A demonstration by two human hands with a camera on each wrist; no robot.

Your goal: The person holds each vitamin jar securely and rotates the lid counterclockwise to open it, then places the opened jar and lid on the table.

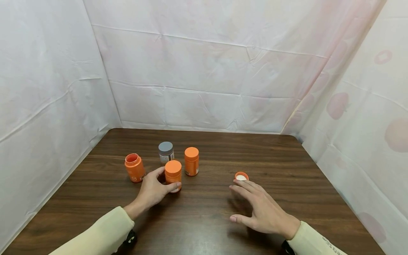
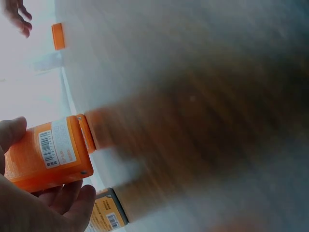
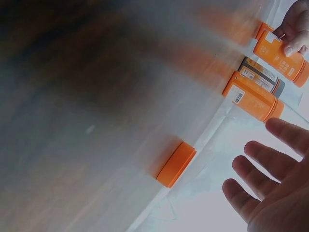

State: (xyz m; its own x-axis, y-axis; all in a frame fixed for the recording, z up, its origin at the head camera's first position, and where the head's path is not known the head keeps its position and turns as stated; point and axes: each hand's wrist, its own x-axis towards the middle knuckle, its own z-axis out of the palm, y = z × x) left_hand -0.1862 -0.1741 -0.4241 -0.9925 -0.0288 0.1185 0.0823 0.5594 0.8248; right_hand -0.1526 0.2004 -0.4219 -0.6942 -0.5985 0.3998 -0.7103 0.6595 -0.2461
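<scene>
Sleeves, two, pale (image 1: 95,233), entering from the lower left and lower right corners of the head view. Held bottle (image 1: 173,175), one, orange, capped, upright, just left of centre in the lower half of the frame; whether its base meets the tabletop cannot be told. Handling, by estimate: light, stiff-walled plastic, smooth enough to slide a little under a loose grasp, not fragile; best taken round the straight body, below the cap, thumb and fingers on opposite sides. Loose cap (image 1: 241,176), one, orange, pale inside, hollow side up, right of centre; presumably very light and stiff, best pinched across its rim. Left hand (image 1: 151,190), reaching up from the lower left, fingers curled round the held bottle's body, thumb laid across its near side, cap left uncovered. Right hand (image 1: 262,212), lower right, back of the hand uppermost, fingers extended and parted, thumb set well aside, nothing grasped; fingertips overlap the loose cap in the head view, but the right wrist view shows a gap between them. Also listed: uncapped bottle (image 1: 135,170), orange, left of the left hand; grey-lidded jar (image 1: 166,150), behind the held bottle; second capped bottle (image 1: 192,163), orange, upright, to the jar's right; dark wood-grain table (image 1: 204,219), beneath all.
</scene>
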